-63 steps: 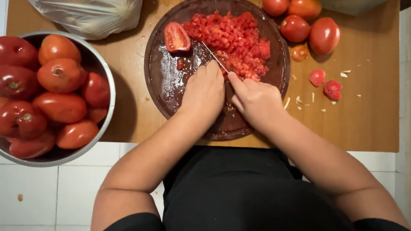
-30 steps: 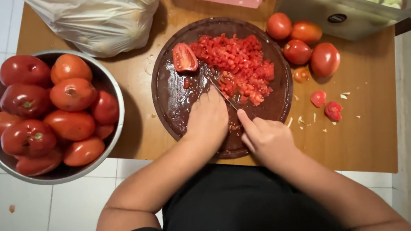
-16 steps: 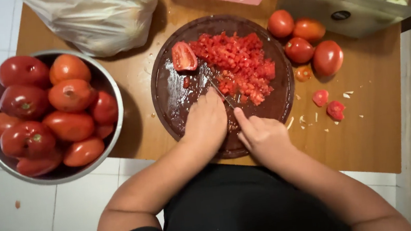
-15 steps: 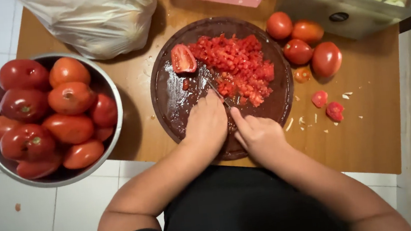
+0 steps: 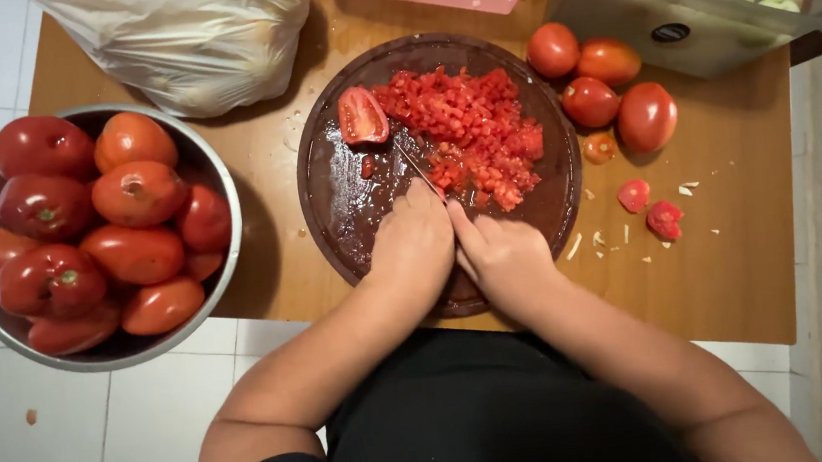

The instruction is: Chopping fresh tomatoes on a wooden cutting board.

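We are in the middle of dicing tomato on the round dark cutting board (image 5: 339,218) at the centre of the frame. Our left hand (image 5: 417,245) and right hand (image 5: 506,257) sit side by side, touching, on the near part of the board. A thin knife blade (image 5: 417,168) runs out from between them toward the upper left; which hand grips the handle we cannot tell, since the fingers are curled under and hidden, closed together over something beneath them.

The diced tomato (image 5: 467,135) lies heaped on the upper right of the board, small wet red cubes, with a cut tomato half (image 5: 361,115) just left of it, cut face up. The board is slick with juice.

We judge the next cut calls for a steady blade and fingertips tucked clear, since the wet surface could let a piece slide.

Whole tomatoes fill the metal bowl (image 5: 215,179) at the left, and more tomatoes (image 5: 609,91) rest to the right of the board
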